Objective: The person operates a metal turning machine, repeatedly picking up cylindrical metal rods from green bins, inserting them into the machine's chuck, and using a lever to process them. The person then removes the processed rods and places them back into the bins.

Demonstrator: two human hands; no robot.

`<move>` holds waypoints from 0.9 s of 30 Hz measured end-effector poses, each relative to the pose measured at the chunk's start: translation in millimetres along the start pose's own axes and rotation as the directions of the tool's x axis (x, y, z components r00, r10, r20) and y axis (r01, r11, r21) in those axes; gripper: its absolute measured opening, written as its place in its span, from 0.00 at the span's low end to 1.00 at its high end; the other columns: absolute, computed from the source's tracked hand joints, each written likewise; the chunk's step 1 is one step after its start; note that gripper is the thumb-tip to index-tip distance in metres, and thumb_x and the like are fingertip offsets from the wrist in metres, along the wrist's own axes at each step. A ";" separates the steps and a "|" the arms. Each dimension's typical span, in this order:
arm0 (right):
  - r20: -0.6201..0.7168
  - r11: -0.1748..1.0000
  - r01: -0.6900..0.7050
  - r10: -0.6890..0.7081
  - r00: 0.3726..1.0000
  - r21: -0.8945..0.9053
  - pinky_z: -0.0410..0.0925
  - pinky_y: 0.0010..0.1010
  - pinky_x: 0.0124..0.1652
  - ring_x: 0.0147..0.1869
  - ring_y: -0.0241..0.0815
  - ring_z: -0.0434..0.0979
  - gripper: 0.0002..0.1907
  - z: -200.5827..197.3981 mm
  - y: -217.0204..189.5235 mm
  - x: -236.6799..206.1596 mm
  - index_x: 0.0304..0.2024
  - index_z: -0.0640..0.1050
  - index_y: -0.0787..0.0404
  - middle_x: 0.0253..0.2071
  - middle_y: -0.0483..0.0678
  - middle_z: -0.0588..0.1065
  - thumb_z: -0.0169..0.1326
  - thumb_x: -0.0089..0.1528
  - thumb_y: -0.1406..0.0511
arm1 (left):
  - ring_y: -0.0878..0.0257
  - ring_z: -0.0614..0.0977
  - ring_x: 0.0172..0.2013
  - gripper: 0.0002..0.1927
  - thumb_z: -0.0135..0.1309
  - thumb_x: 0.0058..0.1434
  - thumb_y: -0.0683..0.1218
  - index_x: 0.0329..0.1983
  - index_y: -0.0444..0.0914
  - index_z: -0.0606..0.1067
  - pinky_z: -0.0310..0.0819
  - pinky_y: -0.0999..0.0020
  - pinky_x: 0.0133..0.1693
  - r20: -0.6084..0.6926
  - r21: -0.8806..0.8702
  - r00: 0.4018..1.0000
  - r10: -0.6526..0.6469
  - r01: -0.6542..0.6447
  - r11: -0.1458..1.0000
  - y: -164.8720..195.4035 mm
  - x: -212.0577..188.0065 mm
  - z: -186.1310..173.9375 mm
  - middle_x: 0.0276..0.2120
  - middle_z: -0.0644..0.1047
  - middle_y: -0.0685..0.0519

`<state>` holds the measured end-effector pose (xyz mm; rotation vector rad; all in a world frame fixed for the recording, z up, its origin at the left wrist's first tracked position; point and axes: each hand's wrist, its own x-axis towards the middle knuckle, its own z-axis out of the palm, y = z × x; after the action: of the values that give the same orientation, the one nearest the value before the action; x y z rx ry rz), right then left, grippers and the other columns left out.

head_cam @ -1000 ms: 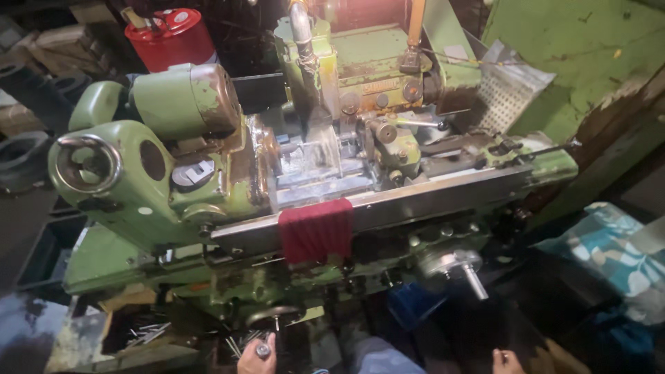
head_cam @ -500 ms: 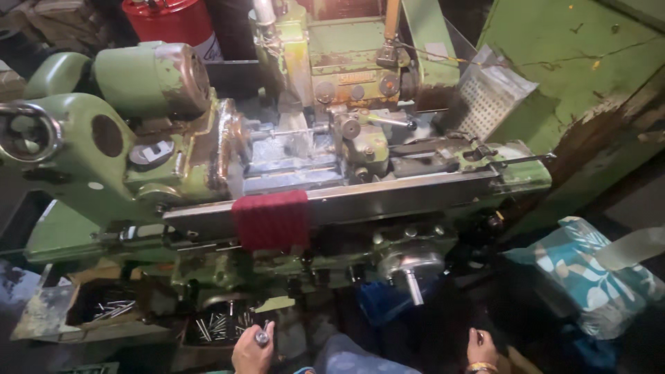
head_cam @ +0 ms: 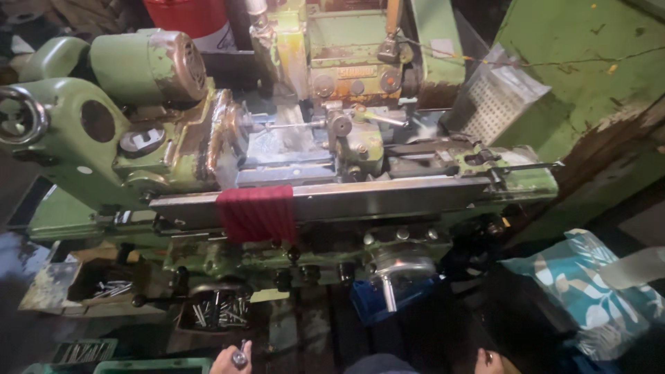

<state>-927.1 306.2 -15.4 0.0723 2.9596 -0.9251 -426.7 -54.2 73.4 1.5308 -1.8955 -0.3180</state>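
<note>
Handwheel first, at the far left of the green grinding machine, and from there we work our way across. Beside it sits the rounded motor housing with its worn metal end, and behind that we see part of a red container. Low on the left, a shallow tray holds a few thin metal pins, and next to it a darker box is packed with more of them.

Over the front edge of the long machine table hangs a red cloth. Above it we see a slim rod held between the headstock and a small green tailstock.

At the bottom edge, just below the box of pins, our left hand comes into view. Its fingers are closed around a small metal piece, which stands up out of the fist, well below the machine table. Right of that, a silver lever juts down from the front of the machine over a blue object.

Further right, our right hand only just shows at the bottom edge; we cannot tell whether its fingers are curled or loose, and it touches nothing that we can see. A perforated metal sheet leans against the green wall, and a teal patterned bag lies at the far right.
</note>
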 end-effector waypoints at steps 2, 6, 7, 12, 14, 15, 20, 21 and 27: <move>-0.006 1.000 0.008 -0.009 1.000 -0.019 0.72 0.47 0.50 0.48 0.56 0.82 0.17 1.9 -13.6 -9.3 0.49 0.82 0.55 0.43 0.54 0.82 0.59 0.65 0.52 | 0.46 0.76 0.23 0.22 0.65 0.54 0.53 0.16 0.39 0.68 0.71 0.53 0.29 0.029 -0.016 0.995 0.093 -0.093 0.996 2.4 4.7 -12.2 0.20 0.72 0.44; 0.035 0.999 -0.039 0.040 0.999 -0.035 0.71 0.49 0.50 0.48 0.58 0.82 0.17 11.5 -35.4 -29.4 0.50 0.82 0.53 0.43 0.54 0.83 0.58 0.65 0.51 | 0.46 0.77 0.26 0.18 0.63 0.55 0.56 0.22 0.41 0.73 0.70 0.51 0.28 -0.075 0.020 0.997 0.026 -0.025 0.999 21.1 23.8 -21.5 0.23 0.75 0.48; 0.007 0.999 -0.001 0.002 1.000 -0.038 0.72 0.49 0.49 0.48 0.58 0.82 0.17 15.2 -37.9 -34.1 0.50 0.82 0.54 0.44 0.54 0.82 0.59 0.66 0.52 | 0.46 0.77 0.26 0.18 0.63 0.55 0.56 0.21 0.41 0.72 0.70 0.52 0.29 -0.072 0.012 0.996 0.053 -0.053 0.999 25.1 33.8 -23.1 0.23 0.74 0.48; -0.120 0.991 0.077 -0.064 0.991 0.105 0.73 0.47 0.50 0.49 0.57 0.82 0.17 39.5 -36.6 -51.7 0.48 0.80 0.64 0.42 0.58 0.82 0.59 0.71 0.55 | 0.46 0.76 0.25 0.22 0.64 0.56 0.55 0.17 0.39 0.69 0.68 0.51 0.29 -0.008 -0.026 0.993 0.115 -0.116 0.993 24.0 79.3 -45.5 0.21 0.73 0.49; -0.121 0.968 0.000 0.032 0.992 0.252 0.74 0.43 0.49 0.47 0.55 0.82 0.16 52.4 -39.2 -61.8 0.47 0.80 0.67 0.42 0.58 0.82 0.60 0.71 0.58 | 0.46 0.76 0.24 0.21 0.64 0.56 0.54 0.18 0.39 0.69 0.68 0.52 0.28 -0.023 -0.054 0.990 0.141 -0.142 0.988 14.7 94.2 -56.3 0.21 0.72 0.48; -0.117 0.946 -0.038 0.080 0.990 0.322 0.74 0.42 0.49 0.46 0.54 0.83 0.16 57.1 -43.8 -68.6 0.47 0.80 0.69 0.41 0.58 0.82 0.60 0.71 0.60 | 0.46 0.75 0.24 0.21 0.64 0.56 0.54 0.19 0.39 0.69 0.68 0.52 0.28 -0.029 -0.070 0.988 0.153 -0.155 0.985 9.4 100.2 -60.9 0.20 0.72 0.48; -0.170 0.909 0.043 0.031 0.985 0.415 0.71 0.37 0.40 0.39 0.46 0.77 0.14 66.1 -88.3 -102.3 0.47 0.79 0.68 0.37 0.53 0.78 0.60 0.72 0.61 | 0.46 0.75 0.23 0.21 0.64 0.55 0.54 0.17 0.39 0.69 0.68 0.52 0.27 0.049 -0.089 0.986 0.159 -0.155 0.984 -13.7 131.2 -74.8 0.20 0.72 0.48; -0.131 0.874 0.031 0.037 0.991 0.485 0.69 0.35 0.36 0.36 0.43 0.74 0.14 63.4 -107.7 -107.8 0.48 0.78 0.67 0.35 0.51 0.76 0.60 0.72 0.60 | 0.46 0.75 0.23 0.21 0.63 0.55 0.54 0.17 0.39 0.70 0.68 0.52 0.26 0.063 -0.095 0.982 0.178 -0.172 0.981 -14.5 139.6 -74.5 0.20 0.72 0.48; 0.141 0.594 -0.062 -0.088 0.986 0.802 0.56 0.25 0.18 0.19 0.28 0.59 0.11 39.5 -248.5 -124.8 0.49 0.75 0.59 0.27 0.43 0.69 0.58 0.70 0.60 | 0.46 0.76 0.25 0.21 0.63 0.57 0.55 0.19 0.38 0.69 0.68 0.51 0.27 0.196 -0.215 0.922 0.334 -0.292 0.932 22.8 188.5 -68.7 0.21 0.72 0.48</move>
<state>-815.6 75.6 99.8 -0.0056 2.1248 -2.0796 -417.2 -209.1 202.6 1.0837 -2.1876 -0.5253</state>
